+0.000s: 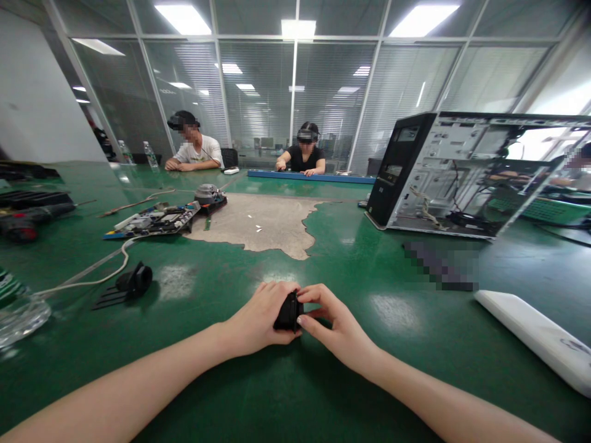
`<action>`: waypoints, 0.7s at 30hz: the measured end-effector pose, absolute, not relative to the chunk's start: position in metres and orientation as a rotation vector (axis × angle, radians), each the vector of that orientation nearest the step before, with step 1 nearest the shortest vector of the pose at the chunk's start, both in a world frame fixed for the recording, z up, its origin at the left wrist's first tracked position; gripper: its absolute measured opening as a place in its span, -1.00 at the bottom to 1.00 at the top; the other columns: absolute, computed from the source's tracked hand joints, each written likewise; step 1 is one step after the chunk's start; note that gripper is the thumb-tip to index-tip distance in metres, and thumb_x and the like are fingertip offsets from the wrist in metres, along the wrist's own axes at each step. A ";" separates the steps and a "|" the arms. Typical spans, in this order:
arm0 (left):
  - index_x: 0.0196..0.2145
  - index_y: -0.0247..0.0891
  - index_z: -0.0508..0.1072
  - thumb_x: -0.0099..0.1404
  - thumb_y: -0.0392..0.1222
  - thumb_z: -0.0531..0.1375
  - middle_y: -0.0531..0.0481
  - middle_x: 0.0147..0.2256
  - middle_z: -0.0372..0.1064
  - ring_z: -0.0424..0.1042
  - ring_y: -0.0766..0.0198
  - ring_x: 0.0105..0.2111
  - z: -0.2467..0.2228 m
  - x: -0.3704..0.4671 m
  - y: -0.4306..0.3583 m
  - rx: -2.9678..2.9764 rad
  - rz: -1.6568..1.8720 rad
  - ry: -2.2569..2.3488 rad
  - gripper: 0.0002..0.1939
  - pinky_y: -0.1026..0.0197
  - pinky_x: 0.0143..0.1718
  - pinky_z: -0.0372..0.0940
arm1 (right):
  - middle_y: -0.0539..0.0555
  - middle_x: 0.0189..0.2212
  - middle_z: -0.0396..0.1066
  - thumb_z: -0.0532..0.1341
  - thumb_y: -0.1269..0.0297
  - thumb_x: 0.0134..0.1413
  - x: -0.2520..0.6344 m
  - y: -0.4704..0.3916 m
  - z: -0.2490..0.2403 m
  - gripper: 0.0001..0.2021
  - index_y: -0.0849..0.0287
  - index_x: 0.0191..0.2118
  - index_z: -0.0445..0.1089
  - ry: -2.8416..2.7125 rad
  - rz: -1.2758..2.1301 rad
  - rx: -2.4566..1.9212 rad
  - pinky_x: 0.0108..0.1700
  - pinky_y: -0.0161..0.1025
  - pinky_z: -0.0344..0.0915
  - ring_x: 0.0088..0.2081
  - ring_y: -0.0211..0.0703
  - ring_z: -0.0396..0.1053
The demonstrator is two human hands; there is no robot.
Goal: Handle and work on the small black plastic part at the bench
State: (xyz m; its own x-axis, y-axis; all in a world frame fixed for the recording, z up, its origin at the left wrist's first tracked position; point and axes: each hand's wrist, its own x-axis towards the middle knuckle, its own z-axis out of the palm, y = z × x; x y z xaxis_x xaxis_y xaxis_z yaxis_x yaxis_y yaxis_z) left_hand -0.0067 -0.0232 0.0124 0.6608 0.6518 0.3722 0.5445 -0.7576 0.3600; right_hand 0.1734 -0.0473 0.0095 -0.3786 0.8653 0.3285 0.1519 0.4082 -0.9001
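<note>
A small black plastic part [287, 312] with a raised rim on its right side is between my hands, just above or on the green tabletop; its exact kind does not show. My left hand [264, 315] is wrapped round it from the left, the fingers over its far side and the thumb below. From the right, my right hand [339, 326] grips the rim with thumb and fingertips. Much of the part is hidden by my fingers. To the left lies another black plastic piece [133, 280] with a round collar and long prongs.
A circuit board [154, 220] and a white cable [108, 275] lie to the left, near a clear bottle [21, 314]. An open computer case [415, 172] stands at right, with a white device [535, 335] in front. Two people [198, 151] sit across the table.
</note>
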 end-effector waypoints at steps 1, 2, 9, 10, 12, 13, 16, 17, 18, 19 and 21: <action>-0.03 -0.18 0.03 0.03 -0.20 0.22 -0.03 -0.14 0.21 0.22 0.15 -0.17 0.012 -0.007 -0.023 2.658 0.718 0.978 -0.42 0.11 -0.15 0.09 | 0.07 -0.19 0.23 0.15 0.41 -0.02 0.173 -0.047 0.009 -0.79 0.12 -0.21 0.21 -1.789 1.045 -0.907 -0.15 -0.19 0.32 -0.10 -0.15 0.26; -0.03 -0.18 0.03 0.03 -0.20 0.21 -0.03 -0.15 0.21 0.22 0.15 -0.17 0.012 -0.007 -0.023 2.658 0.719 0.979 -0.42 0.12 -0.15 0.09 | 0.07 -0.19 0.25 0.15 0.41 -0.02 0.173 -0.047 0.009 -0.76 0.12 -0.18 0.20 -1.789 1.059 -0.933 -0.15 -0.18 0.32 -0.11 -0.15 0.27; -0.02 -0.18 0.03 0.01 -0.23 0.22 -0.02 -0.14 0.21 0.22 0.15 -0.17 0.013 -0.007 -0.024 2.669 0.706 0.969 -0.40 0.12 -0.15 0.09 | 0.08 -0.20 0.24 0.15 0.42 -0.02 0.174 -0.049 0.010 -0.75 0.12 -0.17 0.19 -1.862 1.043 -0.887 -0.20 -0.20 0.35 -0.16 -0.17 0.29; -0.02 -0.17 0.03 0.02 -0.22 0.22 -0.03 -0.14 0.21 0.23 0.15 -0.17 0.014 -0.007 -0.024 2.670 0.705 0.966 -0.40 0.11 -0.15 0.09 | 0.08 -0.17 0.21 0.15 0.42 -0.02 0.174 -0.050 0.011 -0.79 0.12 -0.21 0.22 -1.874 0.993 -0.867 -0.18 -0.21 0.34 -0.12 -0.16 0.26; -0.03 -0.17 0.04 0.03 -0.20 0.22 -0.03 -0.14 0.21 0.23 0.15 -0.17 0.014 -0.007 -0.024 2.666 0.705 0.964 -0.42 0.11 -0.15 0.09 | 0.08 -0.13 0.18 0.14 0.43 -0.02 0.175 -0.050 0.011 -0.85 0.11 -0.27 0.25 -1.894 0.913 -0.851 -0.14 -0.21 0.32 -0.08 -0.15 0.23; -0.03 -0.17 0.04 0.03 -0.20 0.21 -0.02 -0.14 0.21 0.23 0.15 -0.17 0.014 -0.007 -0.024 2.663 0.708 0.967 -0.42 0.11 -0.15 0.09 | 0.08 -0.14 0.18 0.14 0.44 -0.01 0.175 -0.050 0.011 -0.85 0.11 -0.27 0.25 -1.890 0.904 -0.855 -0.16 -0.21 0.33 -0.09 -0.15 0.23; -0.03 -0.17 0.04 0.03 -0.19 0.21 -0.02 -0.16 0.22 0.24 0.15 -0.18 0.014 -0.006 -0.024 2.661 0.724 0.975 -0.42 0.11 -0.16 0.10 | 0.08 -0.17 0.22 0.13 0.45 -0.01 0.174 -0.048 0.009 -0.76 0.10 -0.17 0.20 -1.858 0.938 -0.893 -0.18 -0.21 0.34 -0.10 -0.16 0.25; -0.03 -0.17 0.04 0.03 -0.20 0.21 -0.02 -0.16 0.22 0.24 0.14 -0.18 0.013 -0.006 -0.024 2.662 0.728 0.976 -0.42 0.11 -0.16 0.11 | 0.08 -0.17 0.23 0.13 0.45 -0.01 0.174 -0.048 0.008 -0.73 0.10 -0.14 0.18 -1.855 0.959 -0.907 -0.18 -0.20 0.34 -0.10 -0.15 0.25; -0.03 -0.17 0.04 0.03 -0.20 0.21 -0.03 -0.17 0.23 0.24 0.14 -0.18 0.013 -0.006 -0.024 2.662 0.729 0.978 -0.41 0.11 -0.16 0.11 | 0.08 -0.17 0.24 0.13 0.45 -0.01 0.173 -0.047 0.008 -0.70 0.11 -0.11 0.16 -1.856 0.986 -0.920 -0.18 -0.19 0.34 -0.12 -0.16 0.27; -0.02 -0.17 0.04 0.02 -0.20 0.21 -0.03 -0.17 0.23 0.24 0.13 -0.18 0.013 -0.007 -0.024 2.661 0.728 0.982 -0.41 0.11 -0.17 0.11 | 0.09 -0.17 0.25 0.13 0.44 0.00 0.173 -0.047 0.008 -0.70 0.11 -0.10 0.15 -1.860 1.018 -0.932 -0.18 -0.19 0.34 -0.15 -0.17 0.29; -0.02 -0.18 0.05 0.02 -0.20 0.22 -0.04 -0.16 0.23 0.24 0.12 -0.18 0.013 -0.007 -0.024 2.658 0.720 0.990 -0.41 0.10 -0.17 0.11 | 0.08 -0.19 0.26 0.12 0.44 0.01 0.173 -0.048 0.008 -0.70 0.12 -0.10 0.13 -1.869 1.074 -0.940 -0.20 -0.19 0.35 -0.22 -0.20 0.33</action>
